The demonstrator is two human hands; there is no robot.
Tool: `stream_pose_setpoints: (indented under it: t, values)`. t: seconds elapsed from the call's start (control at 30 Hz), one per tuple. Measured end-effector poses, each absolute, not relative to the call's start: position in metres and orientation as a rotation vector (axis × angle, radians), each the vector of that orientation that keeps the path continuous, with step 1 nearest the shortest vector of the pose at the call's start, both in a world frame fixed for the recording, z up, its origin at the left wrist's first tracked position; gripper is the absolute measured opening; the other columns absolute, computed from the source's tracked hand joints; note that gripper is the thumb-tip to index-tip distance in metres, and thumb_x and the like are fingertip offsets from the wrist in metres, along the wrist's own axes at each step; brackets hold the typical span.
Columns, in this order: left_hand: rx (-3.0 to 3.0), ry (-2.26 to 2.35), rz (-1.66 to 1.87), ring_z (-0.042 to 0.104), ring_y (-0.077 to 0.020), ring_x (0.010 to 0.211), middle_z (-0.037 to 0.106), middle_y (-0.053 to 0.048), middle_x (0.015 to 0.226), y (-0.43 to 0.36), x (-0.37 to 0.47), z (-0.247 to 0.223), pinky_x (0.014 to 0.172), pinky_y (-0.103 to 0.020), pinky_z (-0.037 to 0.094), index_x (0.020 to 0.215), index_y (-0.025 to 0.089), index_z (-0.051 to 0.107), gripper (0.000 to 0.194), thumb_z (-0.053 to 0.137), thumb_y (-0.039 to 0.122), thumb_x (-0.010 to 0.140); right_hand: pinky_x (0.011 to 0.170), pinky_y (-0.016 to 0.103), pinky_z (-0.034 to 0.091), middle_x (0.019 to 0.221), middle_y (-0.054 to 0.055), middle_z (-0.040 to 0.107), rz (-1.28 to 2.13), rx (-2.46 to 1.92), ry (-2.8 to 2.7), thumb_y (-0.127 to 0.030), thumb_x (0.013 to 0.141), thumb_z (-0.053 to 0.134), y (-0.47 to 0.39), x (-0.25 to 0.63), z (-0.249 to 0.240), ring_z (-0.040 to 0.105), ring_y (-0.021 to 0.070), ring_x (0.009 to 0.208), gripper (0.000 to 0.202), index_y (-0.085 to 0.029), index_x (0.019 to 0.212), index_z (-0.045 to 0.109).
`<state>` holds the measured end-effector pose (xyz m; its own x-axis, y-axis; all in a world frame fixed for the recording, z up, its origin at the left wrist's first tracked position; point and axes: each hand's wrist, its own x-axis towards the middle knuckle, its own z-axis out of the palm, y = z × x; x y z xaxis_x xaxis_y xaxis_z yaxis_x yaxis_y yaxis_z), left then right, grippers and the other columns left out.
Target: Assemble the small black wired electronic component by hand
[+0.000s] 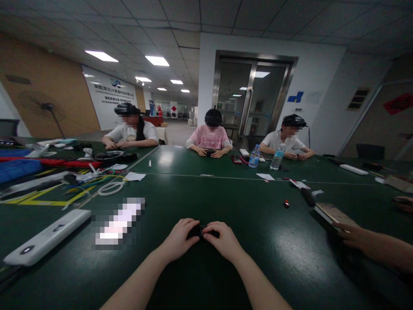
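Observation:
Both hands meet low in the middle of the head view, over the dark green table (pixel 200 196). Between them is a small black object (pixel 200 231), mostly covered by fingers; its kind cannot be made out. My left hand (pixel 181 240) curls round its left side, thumb and fingers closed on it. On the other side my right hand (pixel 223 241) pinches the same object with thumb and fingertips. To the left of my hands lies a blurred-out, bright, phone-like rectangle (pixel 121 221).
A long white device (pixel 48 237) lies at left, near a white cable coil (pixel 111 188) and blue trays (pixel 19 168). Two water bottles (pixel 254 156) stand at back right. A co-worker's hand (pixel 364 239) touches a book (pixel 337 215). Several people sit opposite.

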<state>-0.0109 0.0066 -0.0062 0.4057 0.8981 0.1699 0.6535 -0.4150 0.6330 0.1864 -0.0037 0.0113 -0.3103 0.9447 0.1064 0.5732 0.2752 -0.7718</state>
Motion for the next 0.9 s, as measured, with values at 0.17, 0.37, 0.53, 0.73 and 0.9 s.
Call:
stream_pose_setpoints:
  t: [0.17,0.37,0.53,0.73,0.9]
  values:
    - [2.213,1.350,0.693,0.047,-0.0235,0.111,0.056,-0.008,0.117,0.0067,-0.0109,-0.0092,0.097,-0.037,0.036,0.115,0.019,0.054,0.039,0.058,0.026,0.076,0.091,0.036,0.040,0.107,0.001,0.060,0.942,-1.364,-1.965,-0.025,0.069,0.064,-0.0036,0.1914,0.0111,0.054,0.0202,0.102,0.037,-0.028,0.106,0.060]
    - [2.154,1.381,0.668,0.048,-0.0246,0.110,0.056,-0.007,0.115,0.0035,-0.0107,-0.0055,0.094,-0.038,0.037,0.111,0.021,0.054,0.034,0.055,0.030,0.078,0.090,0.036,0.041,0.105,0.001,0.059,0.999,-1.369,-1.935,-0.025,0.075,0.058,-0.0039,0.1934,0.0138,0.054,0.0200,0.102,0.028,-0.026,0.103,0.060]
    - [1.997,1.353,0.706,0.051,-0.0236,0.107,0.056,-0.007,0.113,0.0014,-0.0101,-0.0027,0.093,-0.039,0.039,0.115,0.022,0.049,0.037,0.055,0.029,0.079,0.092,0.036,0.041,0.106,0.000,0.059,1.048,-1.280,-1.884,-0.024,0.078,0.054,-0.0052,0.1936,0.0126,0.054,0.0185,0.103,0.025,-0.026,0.103,0.059]
    - [1.753,1.041,0.884,0.052,-0.0198,0.107,0.056,-0.005,0.111,0.0044,-0.0097,-0.0048,0.094,-0.036,0.040,0.113,0.022,0.042,0.037,0.055,0.018,0.078,0.100,0.039,0.035,0.117,0.002,0.057,0.984,-1.190,-1.851,-0.022,0.077,0.056,-0.0055,0.1914,0.0104,0.050,0.0198,0.113,0.021,-0.026,0.096,0.065]
    - [1.544,0.852,0.858,0.057,-0.0199,0.098,0.058,-0.006,0.104,0.0069,-0.0094,-0.0052,0.085,-0.036,0.044,0.113,0.020,0.038,0.042,0.057,0.015,0.076,0.099,0.040,0.036,0.118,0.003,0.055,0.949,-1.160,-1.877,-0.023,0.079,0.055,-0.0087,0.1921,0.0161,0.050,0.0201,0.114,0.022,-0.027,0.097,0.065]
